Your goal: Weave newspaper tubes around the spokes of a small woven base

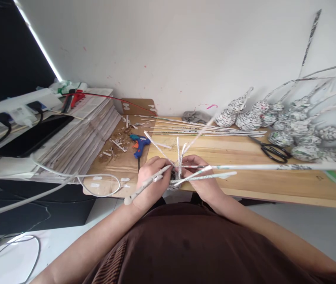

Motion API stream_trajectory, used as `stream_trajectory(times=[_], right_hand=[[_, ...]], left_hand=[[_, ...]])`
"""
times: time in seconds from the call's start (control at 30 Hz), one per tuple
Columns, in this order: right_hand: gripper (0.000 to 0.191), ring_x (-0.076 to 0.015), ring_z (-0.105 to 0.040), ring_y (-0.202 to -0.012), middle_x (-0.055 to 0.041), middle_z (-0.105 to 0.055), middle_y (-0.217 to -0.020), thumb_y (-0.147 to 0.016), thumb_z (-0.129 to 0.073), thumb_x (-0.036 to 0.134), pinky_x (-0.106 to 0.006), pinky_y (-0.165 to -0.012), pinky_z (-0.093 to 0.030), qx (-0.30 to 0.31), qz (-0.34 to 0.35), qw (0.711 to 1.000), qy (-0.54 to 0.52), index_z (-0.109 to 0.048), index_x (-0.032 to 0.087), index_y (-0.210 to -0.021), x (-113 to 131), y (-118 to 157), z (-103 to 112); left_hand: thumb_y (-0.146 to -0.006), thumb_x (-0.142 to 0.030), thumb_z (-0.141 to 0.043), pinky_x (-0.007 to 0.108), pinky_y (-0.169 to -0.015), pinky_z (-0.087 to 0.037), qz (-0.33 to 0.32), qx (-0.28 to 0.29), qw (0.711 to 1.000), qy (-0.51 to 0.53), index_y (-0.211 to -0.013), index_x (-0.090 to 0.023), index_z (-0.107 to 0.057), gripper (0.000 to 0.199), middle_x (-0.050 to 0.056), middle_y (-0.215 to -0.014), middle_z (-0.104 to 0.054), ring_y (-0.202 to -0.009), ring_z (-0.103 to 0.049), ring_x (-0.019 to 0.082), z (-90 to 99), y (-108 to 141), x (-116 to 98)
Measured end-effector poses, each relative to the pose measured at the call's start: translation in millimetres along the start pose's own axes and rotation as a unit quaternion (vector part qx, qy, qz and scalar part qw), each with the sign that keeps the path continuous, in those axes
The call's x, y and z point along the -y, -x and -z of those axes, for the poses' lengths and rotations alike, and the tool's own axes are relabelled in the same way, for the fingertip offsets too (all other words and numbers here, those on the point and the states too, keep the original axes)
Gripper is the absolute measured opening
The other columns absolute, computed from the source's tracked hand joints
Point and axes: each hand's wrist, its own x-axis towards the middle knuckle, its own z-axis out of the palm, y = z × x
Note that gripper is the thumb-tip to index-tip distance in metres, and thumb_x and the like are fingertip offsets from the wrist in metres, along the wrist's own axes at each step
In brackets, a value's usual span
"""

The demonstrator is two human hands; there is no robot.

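Observation:
A small woven paper piece (174,182) sits at the table's front edge, with several rolled paper sticks fanning out from its top. My left hand (155,177) is closed around its left side, and one thick paper stick (144,188) slants across the back of that hand. On the right side, my right hand (199,177) has its fingers bent and pressed on the sticks near the weave. A long white paper tube (259,167) runs from between the hands far to the right. Both sets of fingertips are partly hidden by the sticks.
A blue glue gun (140,146) lies on brown cardboard among scraps. Loose paper sticks (197,128), black scissors (274,152) and several woven paper bulbs (249,120) lie behind. Stacked paper (97,134) with a black phone (34,136) and cables stands left.

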Motion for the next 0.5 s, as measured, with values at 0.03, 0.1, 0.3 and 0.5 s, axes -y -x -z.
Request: stream_trajectory(times=[0.03,0.1,0.3,0.5], right_hand=[[0.024,-0.0163,-0.069,-0.067,-0.0010,-0.073,-0.078,-0.069,-0.083,0.030,-0.027,-0.062,-0.055,0.011,0.010,1.000,0.013,-0.069,0.020,-0.086,1,0,1],[0.019,-0.0170,-0.069,-0.068,-0.0021,-0.073,-0.077,-0.072,-0.081,0.032,-0.028,-0.062,-0.055,0.028,0.023,0.999,0.041,-0.071,0.020,-0.083,2,1,2],[0.014,-0.0198,-0.071,-0.074,-0.0048,-0.075,-0.082,-0.082,-0.073,0.034,-0.029,-0.065,-0.057,0.021,0.061,0.994,0.092,-0.074,0.021,-0.086,-4,4,4],[0.010,-0.0181,-0.070,-0.071,-0.0040,-0.074,-0.083,-0.083,-0.071,0.029,-0.028,-0.064,-0.055,0.002,0.088,0.992,0.095,-0.070,0.021,-0.087,-8,4,0]], left_hand=[[-0.087,-0.013,-0.060,0.028,-0.074,-0.051,0.001,0.004,1.000,-0.003,-0.082,-0.020,-0.071,0.014,0.004,-0.081,-0.073,-0.080,-0.068,0.018,0.4,0,0],[-0.086,-0.013,-0.060,0.028,-0.073,-0.051,0.004,0.014,1.000,-0.004,-0.083,-0.020,-0.072,0.014,0.004,-0.082,-0.073,-0.079,-0.068,0.019,1.0,1,0],[-0.087,-0.014,-0.060,0.031,-0.077,-0.052,0.015,0.014,0.999,0.038,-0.081,-0.020,-0.072,0.015,0.005,-0.083,-0.074,-0.083,-0.069,0.020,-3.7,-2,5],[-0.085,-0.018,-0.061,0.031,-0.077,-0.053,0.106,0.020,0.981,0.163,-0.088,-0.017,-0.071,0.010,0.006,-0.087,-0.074,-0.081,-0.069,0.019,-17.0,-3,10]])
